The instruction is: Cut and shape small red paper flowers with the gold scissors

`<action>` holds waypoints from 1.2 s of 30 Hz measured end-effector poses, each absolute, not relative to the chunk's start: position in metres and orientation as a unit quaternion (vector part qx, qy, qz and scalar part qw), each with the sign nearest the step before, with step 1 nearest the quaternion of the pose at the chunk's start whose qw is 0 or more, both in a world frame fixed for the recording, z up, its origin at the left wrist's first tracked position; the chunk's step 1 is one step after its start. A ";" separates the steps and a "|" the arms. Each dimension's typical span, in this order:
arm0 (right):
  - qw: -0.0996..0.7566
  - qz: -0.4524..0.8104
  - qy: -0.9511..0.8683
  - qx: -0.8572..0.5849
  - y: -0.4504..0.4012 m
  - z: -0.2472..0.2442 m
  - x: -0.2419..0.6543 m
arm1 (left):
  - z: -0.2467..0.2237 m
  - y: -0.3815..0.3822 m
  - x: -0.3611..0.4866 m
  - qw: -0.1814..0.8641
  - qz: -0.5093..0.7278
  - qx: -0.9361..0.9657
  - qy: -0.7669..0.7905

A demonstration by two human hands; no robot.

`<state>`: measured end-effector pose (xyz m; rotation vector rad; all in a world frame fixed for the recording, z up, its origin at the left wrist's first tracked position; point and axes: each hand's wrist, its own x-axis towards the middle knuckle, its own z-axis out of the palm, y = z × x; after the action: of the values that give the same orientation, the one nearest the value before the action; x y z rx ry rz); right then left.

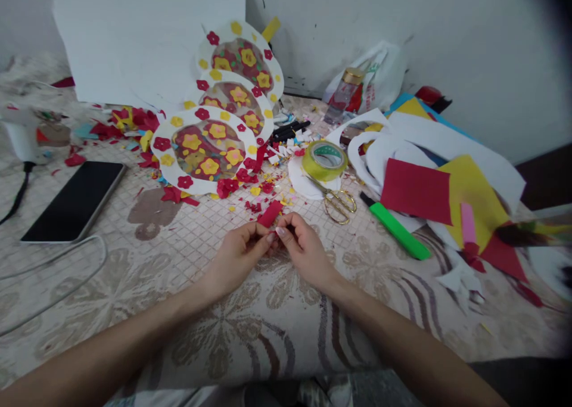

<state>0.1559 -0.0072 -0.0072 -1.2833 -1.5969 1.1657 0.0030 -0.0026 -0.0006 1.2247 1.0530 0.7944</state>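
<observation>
My left hand [239, 253] and my right hand [304, 249] meet fingertip to fingertip near the middle of the table. Both are closed in a pinch on a tiny red paper piece [276, 234], mostly hidden by the fingers. Just beyond the fingertips lies a red paper strip [270, 214]. Gold scissors [338, 206] rest to the right of my hands, beside a roll of yellow tape [325, 159]. Behind my hands, white rings with red and yellow paper flowers [203, 151] overlap each other.
A phone [75, 201] and a white cable [84, 280] lie at left, near a glue gun [20, 134]. At right are a green cutter [399, 229], red paper [415, 190] and yellow paper [469, 198]. A bottle [343, 96] stands at the back. Paper scraps litter the patterned cloth.
</observation>
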 end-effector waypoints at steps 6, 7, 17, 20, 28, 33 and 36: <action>0.379 0.428 -0.643 -0.509 -0.006 -0.008 0.157 | -0.001 0.000 0.002 0.669 0.331 0.492 0.447; 0.378 0.427 -0.646 -0.507 -0.006 -0.007 0.158 | -0.001 0.001 0.002 0.677 0.324 0.486 0.447; 0.369 0.412 -0.662 -0.506 -0.006 -0.007 0.158 | -0.002 0.004 0.000 0.767 0.305 0.363 0.433; 0.371 0.395 -0.673 -0.503 -0.006 -0.007 0.159 | -0.003 0.004 0.000 0.789 0.294 0.327 0.430; 0.352 0.375 -0.692 -0.507 -0.005 -0.006 0.159 | -0.002 0.001 0.000 0.613 0.308 0.551 0.475; 0.349 0.368 -0.692 -0.514 -0.005 -0.005 0.161 | -0.002 0.001 0.001 0.647 0.309 0.535 0.446; 0.351 0.363 -0.696 -0.511 -0.005 -0.004 0.163 | -0.003 0.002 0.000 0.679 0.305 0.504 0.438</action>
<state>0.1633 -0.0050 -0.0038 -1.3231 -1.8007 0.9385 0.0004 0.0018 -0.0029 1.1309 0.9845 0.6840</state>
